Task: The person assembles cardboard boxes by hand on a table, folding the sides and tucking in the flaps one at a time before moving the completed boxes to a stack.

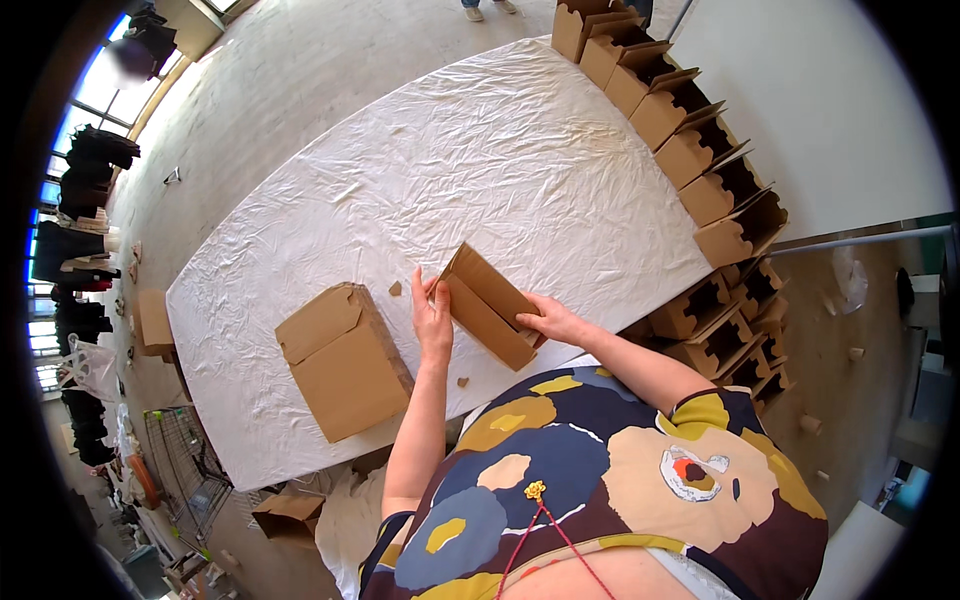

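Between my hands, just over the white-covered table point(420, 160), is a narrow brown cardboard box point(489, 332), tilted, with a long gap along its upper side. My left hand point(433, 322) grips its left end, thumb against the cardboard edge and fingers pointing away from me. At the right end, my right hand point(553, 320) is closed on the box; some of its fingertips are hidden inside or behind the wall. Left of my left forearm lies a stack of flat folded cardboard point(345, 375). Small cardboard scraps point(395, 289) lie on the cloth near my left hand.
A row of formed open cardboard boxes point(683, 158) lines the table's right edge. More boxes point(715, 340) are piled beside it, lower right. An open carton point(288, 518) and a wire basket point(185, 470) stand by the near left edge. Another person's feet point(488, 12) show at the top.
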`<action>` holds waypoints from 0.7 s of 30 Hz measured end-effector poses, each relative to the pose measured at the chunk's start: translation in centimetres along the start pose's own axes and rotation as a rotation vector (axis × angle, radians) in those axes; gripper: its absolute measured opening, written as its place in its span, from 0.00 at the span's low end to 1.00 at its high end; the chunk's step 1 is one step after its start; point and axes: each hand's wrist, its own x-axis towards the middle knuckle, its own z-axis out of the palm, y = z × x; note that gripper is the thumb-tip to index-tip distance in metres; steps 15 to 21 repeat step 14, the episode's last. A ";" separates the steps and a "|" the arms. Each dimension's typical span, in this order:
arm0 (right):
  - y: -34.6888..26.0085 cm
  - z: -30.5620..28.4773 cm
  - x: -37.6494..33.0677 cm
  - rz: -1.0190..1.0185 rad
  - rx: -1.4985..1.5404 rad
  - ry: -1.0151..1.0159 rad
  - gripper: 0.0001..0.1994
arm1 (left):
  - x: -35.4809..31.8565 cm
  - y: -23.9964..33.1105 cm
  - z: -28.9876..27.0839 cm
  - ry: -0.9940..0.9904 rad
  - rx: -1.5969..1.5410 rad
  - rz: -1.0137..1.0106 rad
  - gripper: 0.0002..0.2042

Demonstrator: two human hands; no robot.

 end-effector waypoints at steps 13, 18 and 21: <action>-5.3 -10.8 0.7 0.132 -0.137 0.274 0.26 | 9.7 9.0 14.2 -0.381 0.062 0.157 0.26; -5.5 -11.7 0.9 0.204 -0.115 0.298 0.27 | 10.2 8.8 14.9 -0.382 0.060 0.155 0.26; -5.5 -11.7 0.9 0.204 -0.115 0.298 0.27 | 10.2 8.8 14.9 -0.382 0.060 0.155 0.26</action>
